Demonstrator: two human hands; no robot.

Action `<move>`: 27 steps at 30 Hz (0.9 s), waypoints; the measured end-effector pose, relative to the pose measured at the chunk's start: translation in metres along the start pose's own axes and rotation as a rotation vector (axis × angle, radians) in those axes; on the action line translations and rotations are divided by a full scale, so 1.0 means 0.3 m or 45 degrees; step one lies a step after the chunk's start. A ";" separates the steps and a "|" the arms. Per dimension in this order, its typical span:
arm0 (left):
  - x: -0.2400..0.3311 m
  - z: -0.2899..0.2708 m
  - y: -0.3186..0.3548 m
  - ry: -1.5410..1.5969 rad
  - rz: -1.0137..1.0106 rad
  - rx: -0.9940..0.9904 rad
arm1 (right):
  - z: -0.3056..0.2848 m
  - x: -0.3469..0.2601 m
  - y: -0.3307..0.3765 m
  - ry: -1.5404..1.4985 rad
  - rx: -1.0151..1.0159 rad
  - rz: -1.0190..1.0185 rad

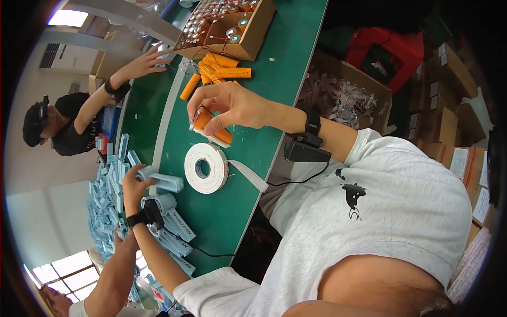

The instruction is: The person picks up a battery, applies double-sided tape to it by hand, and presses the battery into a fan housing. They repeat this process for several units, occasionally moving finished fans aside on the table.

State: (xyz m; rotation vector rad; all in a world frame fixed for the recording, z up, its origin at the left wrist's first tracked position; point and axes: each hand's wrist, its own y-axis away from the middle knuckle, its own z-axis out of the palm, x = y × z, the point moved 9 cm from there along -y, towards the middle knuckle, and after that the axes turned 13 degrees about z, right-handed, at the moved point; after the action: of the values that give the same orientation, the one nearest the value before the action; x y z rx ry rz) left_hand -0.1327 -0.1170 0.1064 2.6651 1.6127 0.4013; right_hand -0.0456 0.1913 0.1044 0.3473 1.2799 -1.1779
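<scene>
My right hand [235, 107], at the upper middle, is closed on an orange cylindrical battery [215, 132] with thin wires at one end and a white strip along its side. Lower left, the fingers of my left hand [133, 186] wrap round a light-blue plastic housing [168, 182]. Between the hands a roll of white tape [214, 171] lies flat on the green table [240, 206]. Its loose strip [247, 174] runs to the table edge. Several more orange batteries [227, 72] lie beyond my right hand.
A cardboard box [259, 31] of wired batteries stands at the top. Blue housings [108, 195] pile up at left; labelled blue parts [179, 227] lie beside my left wrist. A carton of scraps [343, 95] and a red stool [388, 55] are right. A co-worker's hand [142, 64] reaches in.
</scene>
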 end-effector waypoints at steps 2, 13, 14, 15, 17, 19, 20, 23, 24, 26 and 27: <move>0.090 -0.089 0.014 0.102 0.104 0.311 | -0.025 -0.008 0.015 0.031 0.045 0.006; 0.437 0.286 0.481 0.102 -0.726 0.186 | 0.159 0.117 0.017 0.187 -0.313 0.530; 0.503 0.245 0.444 -0.028 -0.428 0.292 | 0.170 0.119 0.025 0.186 -0.313 0.555; 0.579 0.188 0.461 -0.170 -0.170 0.410 | 0.216 0.104 0.016 0.266 -0.331 0.517; 0.644 0.166 0.498 -0.303 0.072 0.526 | 0.284 0.070 0.003 0.442 -0.338 0.430; 0.627 0.218 0.500 -0.151 0.152 0.494 | 0.347 0.047 -0.008 0.516 -0.410 0.392; 0.626 0.241 0.497 -0.074 0.199 0.479 | 0.381 0.034 -0.013 0.585 -0.464 0.341; 0.615 0.277 0.480 -0.118 0.172 0.504 | 0.431 0.061 -0.029 0.701 -0.610 0.223; 0.613 0.284 0.474 -0.149 0.158 0.511 | 0.443 0.078 -0.029 0.731 -0.696 0.148; 0.619 0.294 0.468 -0.199 0.162 0.517 | 0.451 0.109 -0.011 0.769 -0.794 0.080; 0.624 0.295 0.467 -0.260 0.171 0.505 | 0.463 0.111 0.005 0.871 -0.832 0.049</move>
State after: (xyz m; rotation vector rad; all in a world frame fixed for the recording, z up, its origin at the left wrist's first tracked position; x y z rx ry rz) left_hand 0.0908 -0.0084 0.0799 2.9800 1.5983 -0.2131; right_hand 0.0268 0.0694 0.1208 0.2886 2.1531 -0.5485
